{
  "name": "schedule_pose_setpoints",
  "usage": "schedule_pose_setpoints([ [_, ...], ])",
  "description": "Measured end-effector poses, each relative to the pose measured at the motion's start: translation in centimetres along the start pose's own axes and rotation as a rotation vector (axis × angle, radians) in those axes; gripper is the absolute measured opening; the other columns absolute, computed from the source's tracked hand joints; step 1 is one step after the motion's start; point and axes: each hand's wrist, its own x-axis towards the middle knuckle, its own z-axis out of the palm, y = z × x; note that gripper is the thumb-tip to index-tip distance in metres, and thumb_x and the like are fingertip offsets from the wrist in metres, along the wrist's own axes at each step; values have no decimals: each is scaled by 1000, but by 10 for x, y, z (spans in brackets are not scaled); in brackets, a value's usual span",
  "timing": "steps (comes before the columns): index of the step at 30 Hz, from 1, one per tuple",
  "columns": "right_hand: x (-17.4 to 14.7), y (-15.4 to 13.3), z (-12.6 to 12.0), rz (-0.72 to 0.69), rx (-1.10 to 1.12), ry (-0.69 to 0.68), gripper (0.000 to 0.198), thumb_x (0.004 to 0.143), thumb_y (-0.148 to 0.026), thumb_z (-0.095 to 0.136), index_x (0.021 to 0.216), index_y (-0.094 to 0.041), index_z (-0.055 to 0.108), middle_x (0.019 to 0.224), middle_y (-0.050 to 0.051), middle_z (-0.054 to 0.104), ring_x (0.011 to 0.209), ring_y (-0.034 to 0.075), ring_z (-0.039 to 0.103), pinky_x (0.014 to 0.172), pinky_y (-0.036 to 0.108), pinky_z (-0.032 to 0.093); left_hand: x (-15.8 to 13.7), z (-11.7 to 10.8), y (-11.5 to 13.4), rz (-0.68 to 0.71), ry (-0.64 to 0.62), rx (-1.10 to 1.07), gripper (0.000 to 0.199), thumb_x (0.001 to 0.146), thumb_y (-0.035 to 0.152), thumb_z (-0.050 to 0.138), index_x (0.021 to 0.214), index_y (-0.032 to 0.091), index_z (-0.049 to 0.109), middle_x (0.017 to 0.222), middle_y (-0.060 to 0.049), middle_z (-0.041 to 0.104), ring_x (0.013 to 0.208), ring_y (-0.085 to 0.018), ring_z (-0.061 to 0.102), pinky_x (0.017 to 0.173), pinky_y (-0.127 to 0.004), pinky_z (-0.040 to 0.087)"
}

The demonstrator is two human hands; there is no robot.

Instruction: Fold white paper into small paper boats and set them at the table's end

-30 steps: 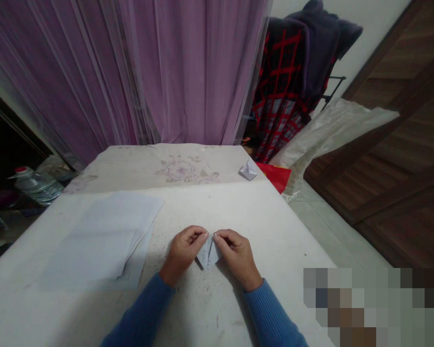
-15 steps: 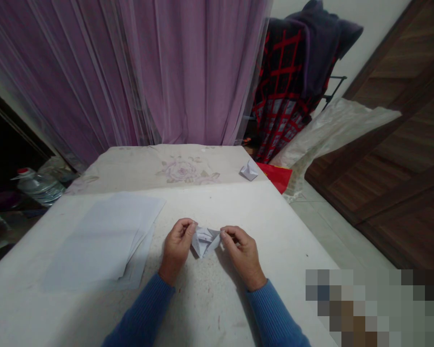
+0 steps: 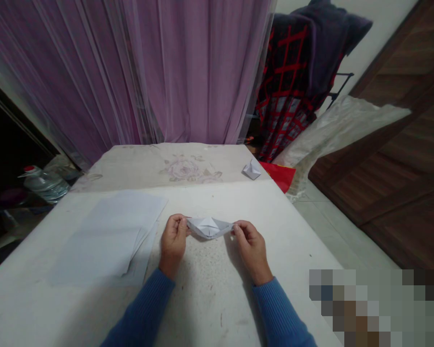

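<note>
A folded white paper boat (image 3: pixel 210 228) is stretched between my two hands, just above the table. Its peaked middle stands up between long pointed ends. My left hand (image 3: pixel 174 241) pinches the left end between thumb and fingers. At the right end, the thumb and fingers of my right hand (image 3: pixel 252 248) are closed on the other tip. Another small folded paper boat (image 3: pixel 252 169) sits apart near the table's far right corner.
Loose sheets of white paper (image 3: pixel 104 241) lie on the table (image 3: pixel 217 299) left of my hands. A floral cloth (image 3: pixel 141 166) covers the far end. Beyond the edges are a water bottle (image 3: pixel 45 185), a red bag (image 3: pixel 280 177) and a purple curtain (image 3: pixel 202 72).
My hands have moved apart, pulling the folded paper out from a compact shape into a wide boat with a peaked middle. The view has shifted slightly.
</note>
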Motion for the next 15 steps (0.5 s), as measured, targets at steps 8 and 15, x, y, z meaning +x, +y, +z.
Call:
schedule_pose_setpoints([
  [8, -2, 11, 4, 28, -31, 25, 23, 90, -41, 50, 85, -20, 58, 67, 0, 63, 65, 16, 61, 63, 26, 47, -1, 1, -6, -30, 79, -14, 44, 82, 62, 56, 90, 20, 49, 82, 0, 61, 67, -13, 63, 59, -26, 57],
  [15, -4, 9, 9, 33, -3, 23, 26, 92, -45, 48, 87, -21, 56, 67, 0, 63, 62, 15, 60, 57, 24, 47, -2, 1, -3, -104, -93, -84, 44, 82, 61, 58, 95, 20, 51, 94, -6, 66, 80, -18, 68, 73, -35, 58],
])
